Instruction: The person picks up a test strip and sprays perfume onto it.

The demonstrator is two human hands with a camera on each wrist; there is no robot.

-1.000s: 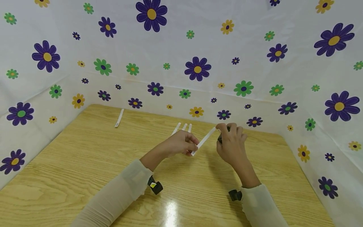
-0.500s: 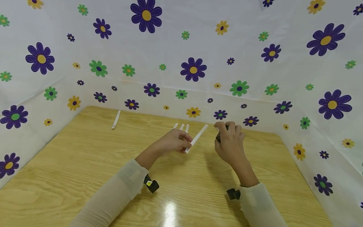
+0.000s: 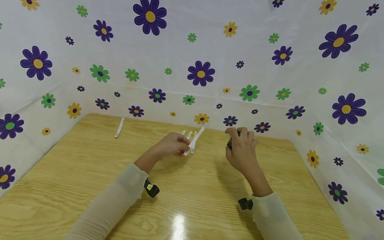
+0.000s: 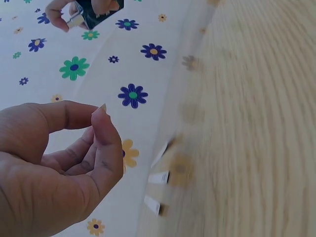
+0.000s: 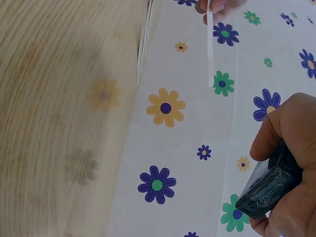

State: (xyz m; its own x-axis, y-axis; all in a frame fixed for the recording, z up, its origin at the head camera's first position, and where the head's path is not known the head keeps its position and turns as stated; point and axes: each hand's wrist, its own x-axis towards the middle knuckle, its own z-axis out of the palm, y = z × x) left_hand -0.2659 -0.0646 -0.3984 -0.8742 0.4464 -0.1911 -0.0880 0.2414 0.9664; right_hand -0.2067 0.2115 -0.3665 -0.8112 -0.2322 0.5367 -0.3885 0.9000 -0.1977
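The left hand (image 3: 172, 145) pinches 1 white paper strip (image 3: 196, 139) between thumb and fingers, holding it just above the strips lying on the counter (image 3: 90, 173) near the flowered wall. The right hand (image 3: 241, 150), well apart, is curled round a small dark tool (image 5: 269, 187). The step in hand looks like laying this strip among the others; that calls for lowering it flat beside them.

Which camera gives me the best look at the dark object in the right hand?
The right wrist view: the dark object fills the corner, glossy black, gripped by the right hand. In the head view fingers hide most of it. The left wrist view shows it small and distant.
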